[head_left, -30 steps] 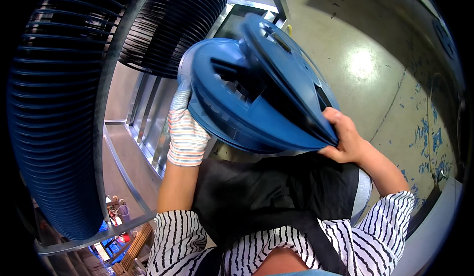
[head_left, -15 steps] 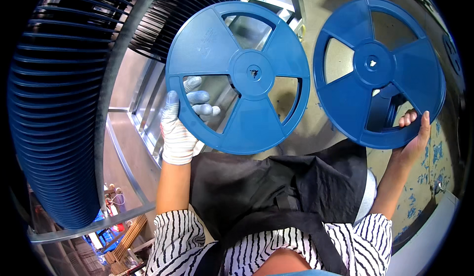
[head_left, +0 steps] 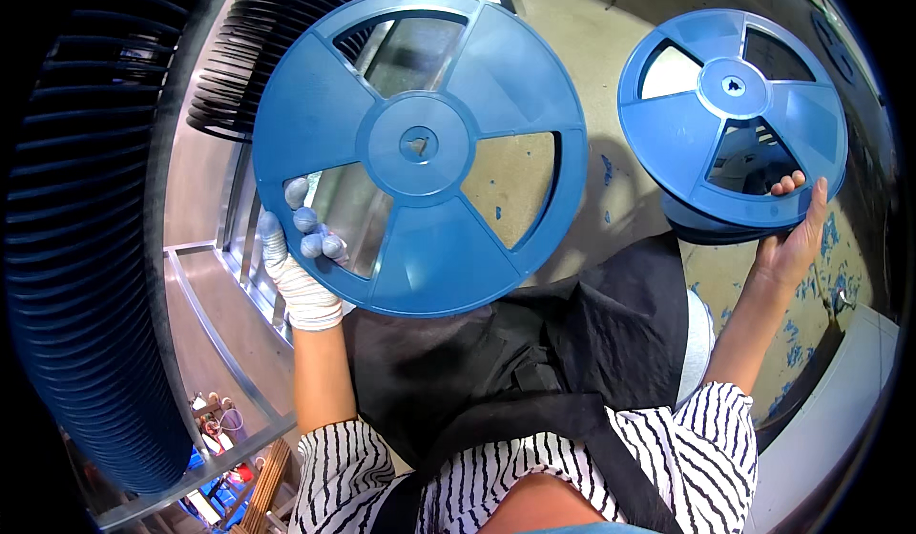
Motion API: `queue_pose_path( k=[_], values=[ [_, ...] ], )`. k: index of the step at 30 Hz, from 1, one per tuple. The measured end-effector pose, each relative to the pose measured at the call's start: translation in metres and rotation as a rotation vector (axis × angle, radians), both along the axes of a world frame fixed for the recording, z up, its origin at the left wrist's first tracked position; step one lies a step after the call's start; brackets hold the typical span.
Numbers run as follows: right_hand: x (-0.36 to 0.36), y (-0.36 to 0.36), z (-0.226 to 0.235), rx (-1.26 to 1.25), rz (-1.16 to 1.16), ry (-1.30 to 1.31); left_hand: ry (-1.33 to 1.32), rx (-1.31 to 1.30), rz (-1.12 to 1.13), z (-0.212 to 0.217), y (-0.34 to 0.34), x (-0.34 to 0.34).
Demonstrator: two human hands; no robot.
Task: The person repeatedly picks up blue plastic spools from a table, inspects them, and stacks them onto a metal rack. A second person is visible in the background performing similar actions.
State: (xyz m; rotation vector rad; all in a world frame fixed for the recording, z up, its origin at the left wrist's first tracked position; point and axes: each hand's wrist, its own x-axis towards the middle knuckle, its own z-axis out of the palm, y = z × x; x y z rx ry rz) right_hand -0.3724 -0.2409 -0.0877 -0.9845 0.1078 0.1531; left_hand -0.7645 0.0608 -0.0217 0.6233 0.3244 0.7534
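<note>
— Up front, left of centre: holding a large blue plastic reel with three cut-out windows [head_left: 420, 147] flat-faced toward the camera, gripping it at the lower left rim with the left hand in a white knit glove [head_left: 301, 272].

— Fingers there?

— Curling around the rim, gloved fingertips [head_left: 315, 238] showing through the lower left window, clamping on the flange edge. Thumb hiding behind the plastic.

— And over on the right?

— Carrying a smaller-looking blue plastic reel [head_left: 730, 114], tilting away slightly, with the bare right hand [head_left: 792, 243] cupping its lower edge. Two fingertips [head_left: 787, 184] poking up through the lower window, palm pressing against the rim from below; closing on the reel. Showing a second darker rim just under it, though not possible to tell whether another reel.

— Touching each other, those two reels?

— Staying well apart, with pale concrete floor flecked with blue paint [head_left: 611, 66] showing in the gap between them.

— Edges nearby?

— Crowding on the left: a long row of dark blue reels stacked edge-on [head_left: 86, 267] along a grey metal rack [head_left: 205, 305], another dark stack [head_left: 286, 28] just behind the big reel's upper left rim. Opening out on the right and centre, over the black apron [head_left: 534, 343] and the striped black-and-white sleeves [head_left: 687, 448] below.
</note>
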Motion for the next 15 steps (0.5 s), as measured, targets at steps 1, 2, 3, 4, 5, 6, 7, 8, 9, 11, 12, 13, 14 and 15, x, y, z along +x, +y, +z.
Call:
queue_pose_path(
  k=[1, 2, 3, 4, 5, 6, 7, 8, 9, 11, 12, 13, 14, 15],
  values=[
    [0.000, 0.001, 0.000, -0.014, -0.016, 0.004, 0.085, -0.005, 0.097, 0.005, -0.005, 0.006],
    [0.002, -0.002, 0.001, 0.026, 0.035, 0.003, 0.192, 0.025, 0.207, 0.011, -0.008, 0.014],
    [0.002, -0.003, -0.003, 0.065, 0.081, 0.001, 0.300, 0.057, 0.310, 0.022, -0.015, 0.022],
    [0.003, -0.007, -0.007, 0.084, 0.122, -0.015, 0.397, 0.070, 0.404, 0.027, -0.025, 0.027],
    [0.005, -0.009, -0.014, 0.152, 0.135, -0.010, 0.529, 0.183, 0.469, 0.029, -0.031, 0.031],
    [0.006, -0.008, -0.024, 0.220, 0.143, -0.009, 0.654, 0.305, 0.526, 0.028, -0.030, 0.027],
    [0.007, -0.007, -0.029, 0.195, 0.113, -0.007, 0.435, 0.263, 0.319, 0.022, -0.016, 0.005],
    [0.013, -0.012, -0.038, 0.289, 0.175, 0.017, 0.214, 0.212, 0.121, 0.014, -0.002, -0.017],
    [0.014, -0.009, -0.044, 0.318, 0.194, 0.005, 0.202, 0.138, 0.183, 0.015, -0.005, -0.027],
    [0.017, -0.011, -0.052, 0.408, 0.257, 0.020, 0.130, 0.056, 0.181, 0.016, -0.004, -0.040],
    [0.021, -0.015, -0.056, 0.463, 0.292, 0.015, 0.067, 0.048, 0.122, 0.015, -0.003, -0.043],
    [0.021, -0.018, -0.057, 0.498, 0.302, 0.017, 0.050, 0.055, 0.090, 0.015, -0.002, -0.040],
    [0.022, -0.020, -0.058, 0.532, 0.317, 0.020, 0.057, 0.053, 0.079, 0.015, 0.000, -0.038],
    [0.025, -0.024, -0.060, 0.566, 0.325, 0.025, 0.064, 0.050, 0.072, 0.014, 0.001, -0.037]
  ],
)
